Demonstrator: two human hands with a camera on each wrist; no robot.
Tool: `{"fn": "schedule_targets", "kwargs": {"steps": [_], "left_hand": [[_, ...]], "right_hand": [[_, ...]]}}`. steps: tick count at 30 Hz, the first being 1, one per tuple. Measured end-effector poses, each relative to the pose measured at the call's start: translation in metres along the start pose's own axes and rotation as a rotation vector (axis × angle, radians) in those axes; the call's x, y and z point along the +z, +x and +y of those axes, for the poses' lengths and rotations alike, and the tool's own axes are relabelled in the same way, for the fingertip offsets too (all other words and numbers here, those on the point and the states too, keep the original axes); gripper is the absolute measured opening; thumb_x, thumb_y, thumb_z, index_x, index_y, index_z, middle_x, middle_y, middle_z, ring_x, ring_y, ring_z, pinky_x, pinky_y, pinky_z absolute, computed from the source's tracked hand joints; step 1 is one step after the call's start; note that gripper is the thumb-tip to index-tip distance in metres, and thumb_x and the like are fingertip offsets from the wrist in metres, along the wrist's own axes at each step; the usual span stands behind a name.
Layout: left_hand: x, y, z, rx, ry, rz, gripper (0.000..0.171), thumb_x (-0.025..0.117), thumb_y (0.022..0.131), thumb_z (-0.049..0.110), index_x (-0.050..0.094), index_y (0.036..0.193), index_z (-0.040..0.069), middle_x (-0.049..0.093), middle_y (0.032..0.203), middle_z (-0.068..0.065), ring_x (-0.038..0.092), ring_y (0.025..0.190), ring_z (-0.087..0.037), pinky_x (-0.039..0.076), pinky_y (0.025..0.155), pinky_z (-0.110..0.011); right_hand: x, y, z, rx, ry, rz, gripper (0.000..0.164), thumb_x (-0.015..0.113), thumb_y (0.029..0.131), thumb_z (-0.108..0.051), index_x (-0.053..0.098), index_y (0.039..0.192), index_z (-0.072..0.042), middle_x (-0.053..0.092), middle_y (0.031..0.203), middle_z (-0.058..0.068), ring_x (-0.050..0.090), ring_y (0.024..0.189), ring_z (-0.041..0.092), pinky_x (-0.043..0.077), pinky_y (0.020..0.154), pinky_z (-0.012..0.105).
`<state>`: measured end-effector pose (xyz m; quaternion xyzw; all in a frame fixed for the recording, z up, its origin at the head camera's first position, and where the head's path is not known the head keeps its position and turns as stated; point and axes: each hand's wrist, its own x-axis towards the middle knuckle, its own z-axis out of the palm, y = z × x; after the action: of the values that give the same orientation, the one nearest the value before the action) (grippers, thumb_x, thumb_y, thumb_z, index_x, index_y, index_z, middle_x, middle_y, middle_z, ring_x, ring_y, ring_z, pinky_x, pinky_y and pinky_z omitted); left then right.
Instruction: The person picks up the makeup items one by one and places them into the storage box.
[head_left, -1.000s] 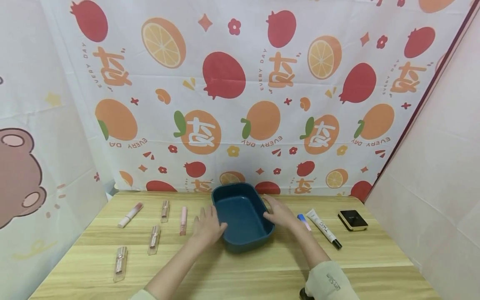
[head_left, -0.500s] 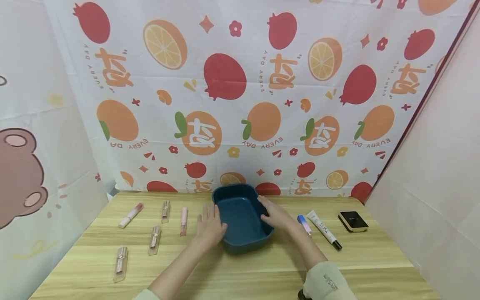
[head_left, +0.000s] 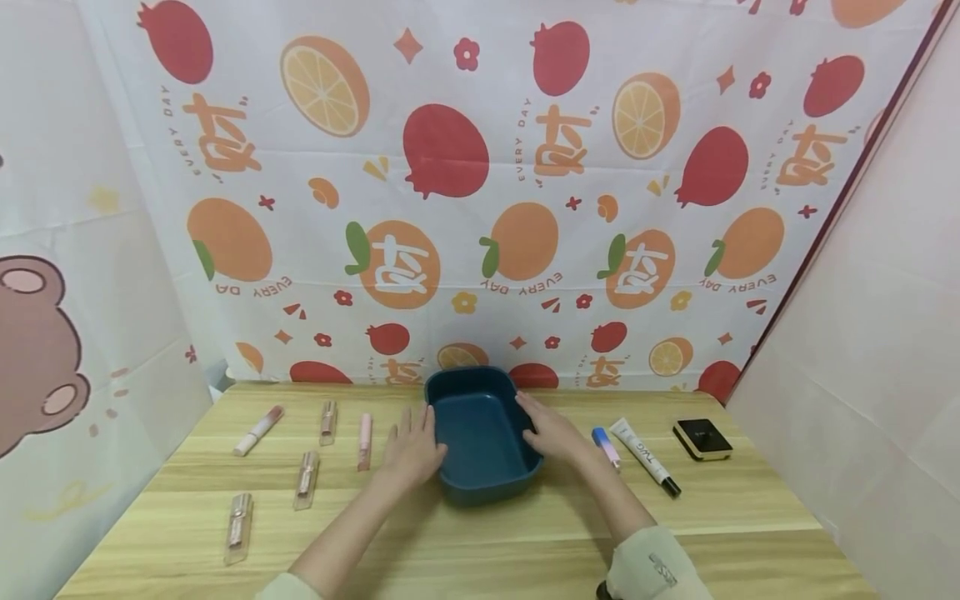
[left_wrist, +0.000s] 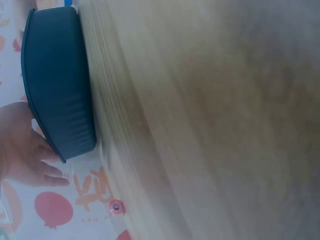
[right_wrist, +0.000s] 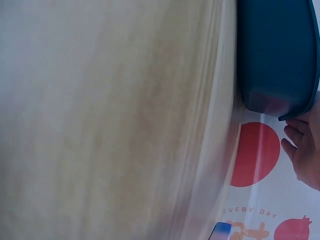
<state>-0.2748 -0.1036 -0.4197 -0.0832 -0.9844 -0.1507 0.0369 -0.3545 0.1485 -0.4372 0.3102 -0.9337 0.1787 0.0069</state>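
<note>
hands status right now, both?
Left hand: open, against the left side of the dark teal bin.
Right hand: open, at the bin's right side.

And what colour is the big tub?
The tub is dark blue-green, best seen in the head view.

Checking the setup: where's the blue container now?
In the head view, the blue container sits centrally near the table's back edge, between left hand and right hand.
</note>
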Motion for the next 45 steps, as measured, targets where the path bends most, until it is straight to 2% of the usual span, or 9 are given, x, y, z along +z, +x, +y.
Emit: {"fn": "schedule_targets", "kwargs": {"steps": [14,22,31,45], "left_hand": [[-0.0046,0.0068,-0.0096,0.068,0.007,-0.008,0.062,0.051,0.092,0.024,0.028,0.138,-0.009,0.026,0.144,-0.025,0.019,0.13,-0.044,0.026,0.099,-0.057],[-0.003,0.0087,-0.0074,0.081,0.017,0.026,0.062,0.053,0.092,0.025,0.03,0.137,-0.011,0.026,0.143,-0.027,0.021,0.13,-0.044,0.028,0.099,-0.056],[0.0051,0.0063,-0.0031,0.072,-0.051,-0.021,0.071,0.055,0.091,0.031,0.025,0.136,-0.015,0.016,0.144,-0.031,0.015,0.132,-0.043,0.024,0.101,-0.056],[-0.0024,0.0087,-0.0085,0.107,-0.055,-0.066,0.072,0.056,0.091,0.028,0.02,0.139,-0.014,0.015,0.146,-0.028,0.013,0.132,-0.043,0.022,0.102,-0.056]], "right_hand": [[-0.002,-0.0036,-0.0046,0.017,-0.038,0.015,0.062,0.055,0.09,-0.016,0.028,0.142,0.001,0.025,0.147,0.015,0.026,0.132,0.03,0.026,0.104,0.045],[-0.0025,0.0005,-0.0052,0.031,-0.026,0.022,0.062,0.056,0.091,-0.02,0.028,0.142,0.0,0.026,0.146,0.016,0.027,0.131,0.029,0.027,0.104,0.045],[-0.0014,-0.0035,-0.0052,0.036,0.033,-0.019,0.062,0.053,0.092,-0.018,0.023,0.143,0.002,0.019,0.149,0.014,0.022,0.133,0.028,0.025,0.105,0.045],[-0.0034,-0.0048,-0.0092,0.088,0.035,-0.055,0.064,0.052,0.093,-0.019,0.02,0.144,0.001,0.017,0.15,0.014,0.02,0.134,0.027,0.024,0.105,0.044]]}}
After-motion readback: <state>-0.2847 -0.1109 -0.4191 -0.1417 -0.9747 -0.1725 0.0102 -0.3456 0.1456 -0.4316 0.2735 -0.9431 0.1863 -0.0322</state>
